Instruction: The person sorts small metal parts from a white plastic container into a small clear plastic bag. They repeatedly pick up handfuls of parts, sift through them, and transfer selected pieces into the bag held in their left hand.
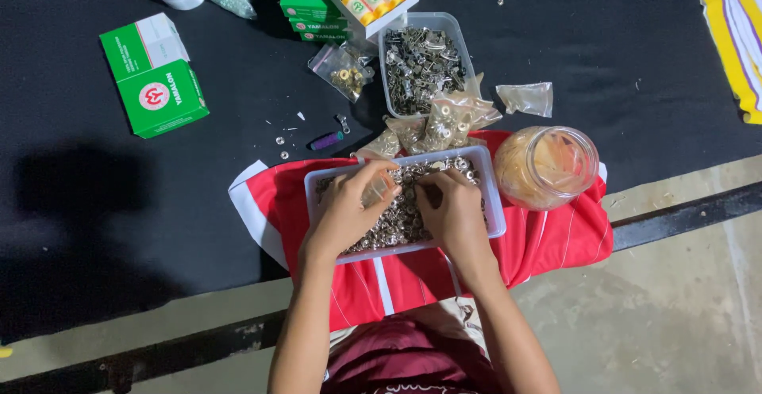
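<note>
Both my hands worked in the tray [492, 203] of small metal pieces [397, 219], mid-frame.
My left hand [349, 207] pinched a clear bag [375, 190]; right hand [452, 211] curled beside it, its grip hidden, pieces under both sets of fingers.

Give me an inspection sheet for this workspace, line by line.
Surface: black table top, red cloth at its near edge.
Job's things: clear tray of small metal fasteners on the cloth.
Clutter: second tray of metal parts, green boxes, plastic jar, small bags, purple spool.
Hands: left hand and right hand both in the tray, fingers among the fasteners.
Cables: nothing seen.
Surroundings: concrete floor.
</note>
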